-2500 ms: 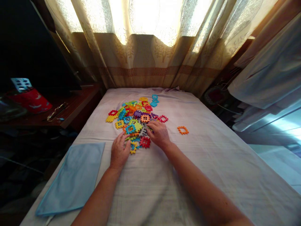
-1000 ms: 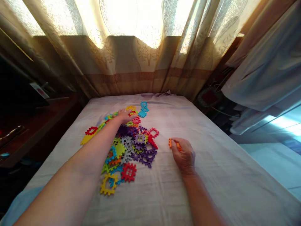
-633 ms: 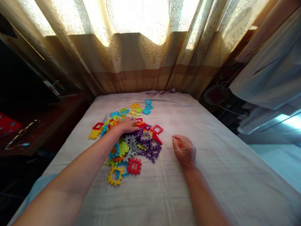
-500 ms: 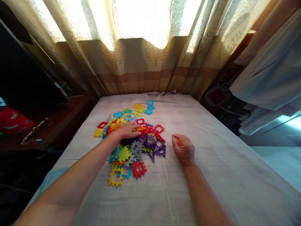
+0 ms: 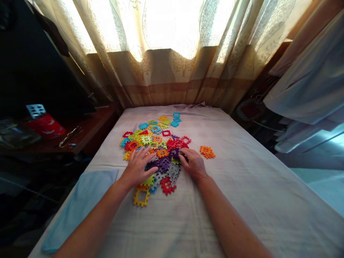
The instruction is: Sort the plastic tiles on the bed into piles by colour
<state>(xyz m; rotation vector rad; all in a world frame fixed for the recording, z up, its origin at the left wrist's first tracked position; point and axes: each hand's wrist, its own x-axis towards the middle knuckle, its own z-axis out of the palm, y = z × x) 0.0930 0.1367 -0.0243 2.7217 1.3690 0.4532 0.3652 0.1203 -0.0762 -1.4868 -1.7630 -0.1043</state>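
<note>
- Head view: one heap of toothed pieces (image 5: 162, 154) mid-sheet (image 5: 172, 225), overlapping too much to count.
- One left hand (image 5: 136, 168) at its eight o'clock, fingers splayed wide.
- One right hand (image 5: 194, 163) at three, fingers curled by purple pieces (image 5: 175, 153); whether gripping, I can't tell.
- Farther out: one orange cluster (image 5: 207, 152) at three, one blue cloth (image 5: 83, 200) at eight.

Pretty sure this is somebody's home, likely a bedroom tbh. Long patterned curtains (image 5: 163, 84) with daylight pouring through, light-coloured clothes (image 5: 303, 75) hanging on the right, and a pale bedsheet-type cloth (image 5: 172, 225) spread out in front. Over on the left there's a dark wooden cabinet (image 5: 90, 123) with a red patterned holder (image 5: 49, 127) on it.
</note>
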